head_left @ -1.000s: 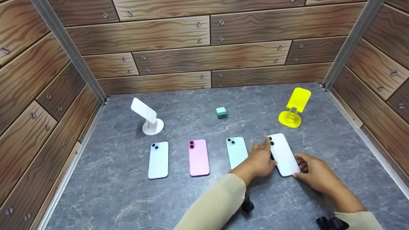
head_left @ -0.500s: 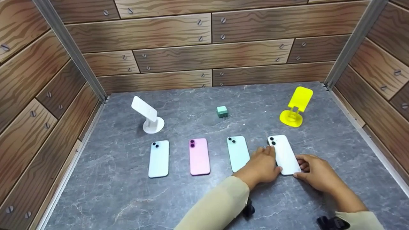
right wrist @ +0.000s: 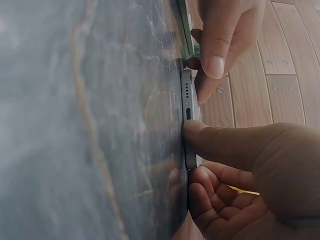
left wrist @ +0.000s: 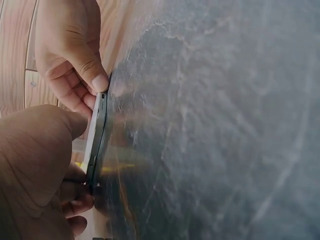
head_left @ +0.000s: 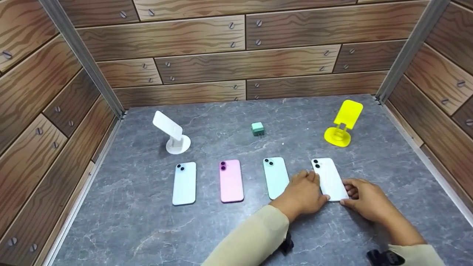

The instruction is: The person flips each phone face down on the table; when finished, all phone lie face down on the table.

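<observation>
A white smartphone point(head_left: 330, 179) lies on the grey marbled table with its back and two camera lenses facing up. My left hand point(head_left: 303, 194) holds its left long edge with bent fingers, and the thumb is at the lower left corner. At the lower right corner, my right hand point(head_left: 367, 201) grips with its thumb on the bottom edge and curled fingers along the right side. Both wrist views show the phone's thin edge point(left wrist: 96, 137) low against the table, with the charging port point(right wrist: 188, 114) visible. A mint green smartphone point(head_left: 275, 177) lies just left, partly behind my left hand.
Further left lie a pink smartphone point(head_left: 231, 181) and a light blue smartphone point(head_left: 184, 183). Behind them stand a white phone stand point(head_left: 168, 125), a small green charger plug point(head_left: 257, 128) and a yellow phone stand point(head_left: 348, 114). Wood-patterned walls point(head_left: 199, 70) enclose the table.
My left hand has slid down the white smartphone's left edge, and its raised finger has drawn back from the camera end. The phone has shifted slightly. My right hand stays at its corner.
</observation>
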{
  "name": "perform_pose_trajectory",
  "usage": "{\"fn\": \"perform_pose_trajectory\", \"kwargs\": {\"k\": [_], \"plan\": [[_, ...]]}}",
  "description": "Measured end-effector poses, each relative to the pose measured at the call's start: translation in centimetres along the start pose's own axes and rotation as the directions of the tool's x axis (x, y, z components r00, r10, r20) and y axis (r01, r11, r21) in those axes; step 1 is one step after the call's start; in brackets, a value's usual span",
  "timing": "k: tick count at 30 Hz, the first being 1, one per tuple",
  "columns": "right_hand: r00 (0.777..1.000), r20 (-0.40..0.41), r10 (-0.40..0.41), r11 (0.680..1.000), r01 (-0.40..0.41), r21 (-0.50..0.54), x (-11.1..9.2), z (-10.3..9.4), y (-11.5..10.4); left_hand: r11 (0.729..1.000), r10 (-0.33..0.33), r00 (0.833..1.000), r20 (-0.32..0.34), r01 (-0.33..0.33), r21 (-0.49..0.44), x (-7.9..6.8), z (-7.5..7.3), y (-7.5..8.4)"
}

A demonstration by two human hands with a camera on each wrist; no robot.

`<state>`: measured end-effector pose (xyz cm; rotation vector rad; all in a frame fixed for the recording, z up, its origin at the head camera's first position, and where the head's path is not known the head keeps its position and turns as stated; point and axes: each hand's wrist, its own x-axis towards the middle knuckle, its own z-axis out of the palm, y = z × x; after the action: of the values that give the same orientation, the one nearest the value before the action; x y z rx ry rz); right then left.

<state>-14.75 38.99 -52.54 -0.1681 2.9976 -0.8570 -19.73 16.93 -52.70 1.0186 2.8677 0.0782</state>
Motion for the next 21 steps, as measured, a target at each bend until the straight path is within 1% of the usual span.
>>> {"fn": "perform_pose_trajectory", "kwargs": {"k": [2, 5, 9, 12, 14, 17, 21], "plan": [[1.000, 0.006, 0.002, 1.000, -0.002, 0.001, -0.1, 0.0, 0.0, 1.000, 0.003, 1.000, -0.005, -0.003, -0.007, -0.1, 0.0, 0.0], [1.000, 0.027, 0.006, 1.000, -0.006, -0.003, -0.1, -0.1, -0.2, 0.999, 0.000, 1.000, -0.027, -0.002, -0.047, -0.2, 0.1, -0.2], [0.998, 0.064, -0.003, 0.999, 0.006, -0.038, 0.2, -0.2, -1.0, 0.994, -0.021, 0.995, -0.094, 0.010, -0.112, -0.3, -0.1, -1.3], [0.998, 0.053, -0.039, 0.995, 0.044, -0.095, 0.5, 0.0, -1.9, 0.992, -0.044, 0.987, -0.156, 0.024, -0.127, -0.2, -0.4, -2.4], [0.998, 0.027, -0.062, 0.989, 0.065, -0.130, 0.7, 0.1, -2.6, 0.989, -0.066, 0.980, -0.185, 0.039, -0.144, -0.2, -0.6, -3.0], [0.997, -0.005, -0.082, 0.983, 0.080, -0.166, 1.1, 0.2, -3.8, 0.981, -0.109, 0.973, -0.205, 0.072, -0.183, -0.3, -1.1, -4.1], [0.996, -0.012, -0.089, 0.977, 0.085, -0.198, 1.9, 0.1, -5.6, 0.961, -0.187, 0.957, -0.220, 0.133, -0.241, -0.8, -1.8, -5.8]]}}
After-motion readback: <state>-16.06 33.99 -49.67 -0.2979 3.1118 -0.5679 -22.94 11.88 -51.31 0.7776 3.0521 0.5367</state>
